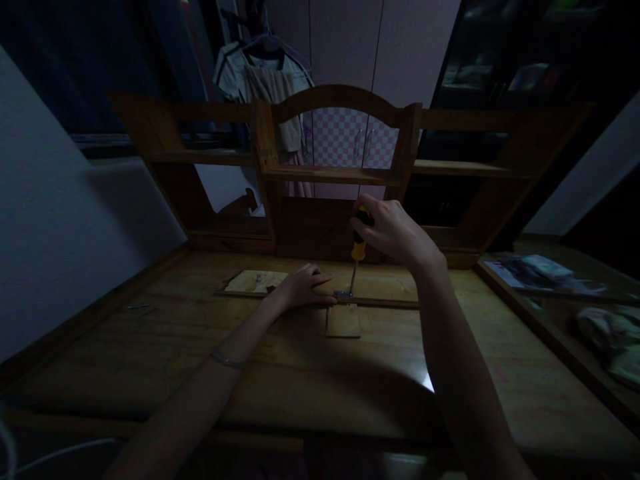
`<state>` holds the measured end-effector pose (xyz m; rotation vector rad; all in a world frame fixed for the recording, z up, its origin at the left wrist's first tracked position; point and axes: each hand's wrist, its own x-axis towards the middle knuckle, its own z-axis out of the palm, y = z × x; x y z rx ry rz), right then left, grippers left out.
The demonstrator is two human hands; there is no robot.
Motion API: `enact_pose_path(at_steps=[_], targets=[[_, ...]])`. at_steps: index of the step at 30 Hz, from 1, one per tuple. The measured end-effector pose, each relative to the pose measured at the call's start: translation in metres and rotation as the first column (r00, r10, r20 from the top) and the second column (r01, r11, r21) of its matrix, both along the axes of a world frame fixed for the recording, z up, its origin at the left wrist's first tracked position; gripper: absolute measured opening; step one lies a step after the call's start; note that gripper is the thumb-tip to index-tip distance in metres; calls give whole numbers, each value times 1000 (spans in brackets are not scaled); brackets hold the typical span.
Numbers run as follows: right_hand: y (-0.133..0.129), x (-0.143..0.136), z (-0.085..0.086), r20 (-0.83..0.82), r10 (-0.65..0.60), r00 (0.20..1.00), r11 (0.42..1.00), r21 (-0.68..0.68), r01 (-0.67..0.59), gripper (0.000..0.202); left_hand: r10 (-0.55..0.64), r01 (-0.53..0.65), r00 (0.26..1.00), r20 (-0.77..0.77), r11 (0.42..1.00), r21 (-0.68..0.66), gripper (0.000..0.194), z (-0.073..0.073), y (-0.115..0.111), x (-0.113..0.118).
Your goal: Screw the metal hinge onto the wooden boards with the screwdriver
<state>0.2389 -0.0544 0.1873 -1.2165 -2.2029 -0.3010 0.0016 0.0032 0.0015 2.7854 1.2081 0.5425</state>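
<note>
My right hand (393, 230) is closed around the handle of a screwdriver (359, 250) with a yellow and black grip. The tool stands nearly upright, and the tip of its shaft meets a small metal plate (343, 294), perhaps a hinge. That plate lies at the front edge of a long wooden board (385, 288) on the desk. My left hand (303, 287) rests on the board, fingers stretched and apart, their tips close to the metal plate. Just in front of the plate lies a small square piece of wood (343, 322).
A wooden desk (250, 373) carries a shelf unit (333, 175) at its back. Several thin metal pieces (143, 310) lie at left. Papers and a plastic bag (547, 267) are on a surface at right, with cloth (605, 330) nearer. Clothes (270, 80) hang behind.
</note>
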Motion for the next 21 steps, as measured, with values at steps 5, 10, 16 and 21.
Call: enact_pose_path(at_steps=[5,10,16,21], targets=[[1,2,0,-15,-2,1000,1000,-13,2,23,2,-2,1000,2,1000,23,78,0,0,0],[2,3,1,-22,-10,1000,1000,-13,9,22,6,-6,1000,10,1000,15,77,1,-2,0],[4,1,-3,24,-24,999,999,-37,25,19,12,-12,1000,23,1000,-12,78,-2,1,-1],[-2,-4,-2,122,-143,982,989,-2,145,23,13,-12,1000,21,999,-31,80,0,0,0]])
